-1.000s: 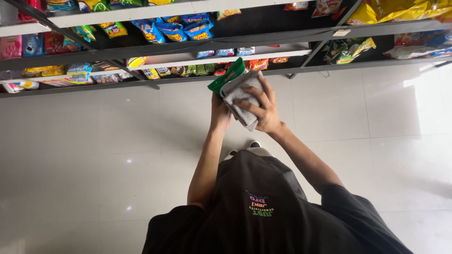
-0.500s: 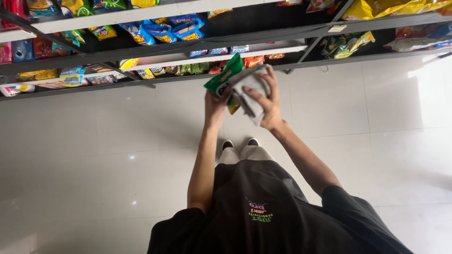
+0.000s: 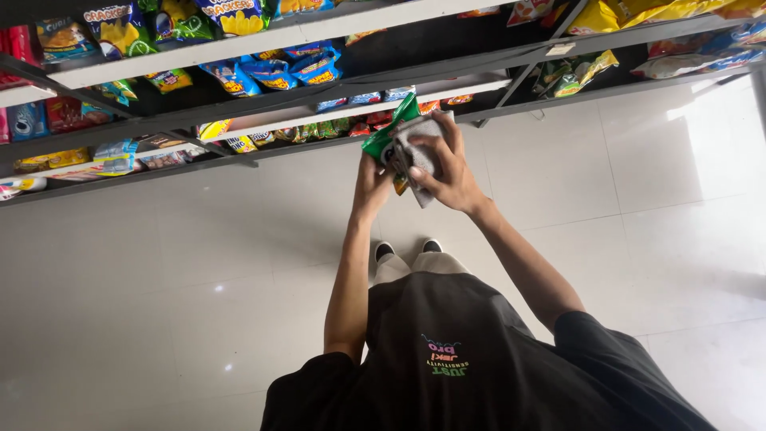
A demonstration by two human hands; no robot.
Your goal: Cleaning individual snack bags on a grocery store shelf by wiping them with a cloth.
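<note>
The right hand [image 3: 448, 169] lies over a crumpled grey cloth [image 3: 415, 152], its fingers spread and bent across the fabric, pressing it against a green glossy snack packet [image 3: 384, 137]. The left hand [image 3: 371, 179] grips the same packet from the other side, its fingers curled around the lower edge; most of its palm is hidden behind the packet and the wrist. Both hands are raised in front of the chest, touching the packet and the cloth at once, with the packet held between them and tilted so that one green corner points up towards the shelves.

Below the hands, both bare forearms run down to a dark short-sleeved shirt [image 3: 471, 367] with a small coloured print on it. Between the arms show light trousers and a pair of black shoes with white soles [image 3: 407, 249], standing on the pale glossy tiled floor [image 3: 175, 263].

Just beyond the packet runs a long dark metal shelving rack with white boards [image 3: 263, 40]. It is filled with rows of snack bags: blue packets [image 3: 287, 68] near the middle, yellow bags [image 3: 630, 12] at the far right, and red packs [image 3: 60, 112] at the far left. The lowest board sits close to the floor, with small mixed packets along it.
</note>
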